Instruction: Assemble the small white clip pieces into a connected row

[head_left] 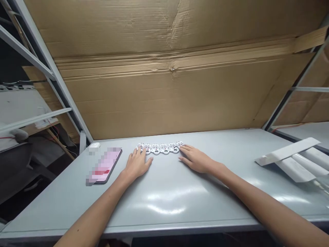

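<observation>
Spotting white ringed row (159, 149) lying sideways, left hand (137, 163) spread at left end, right hand (195, 159) loosely spread at right, equally near

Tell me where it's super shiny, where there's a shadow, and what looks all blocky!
Head view: white glare on the gray tabletop between the arms; head view: a dark shadow beside the right forearm; head view: square blocks hide parts of the phone; head view: the white pieces look too small for fine detail.
</observation>
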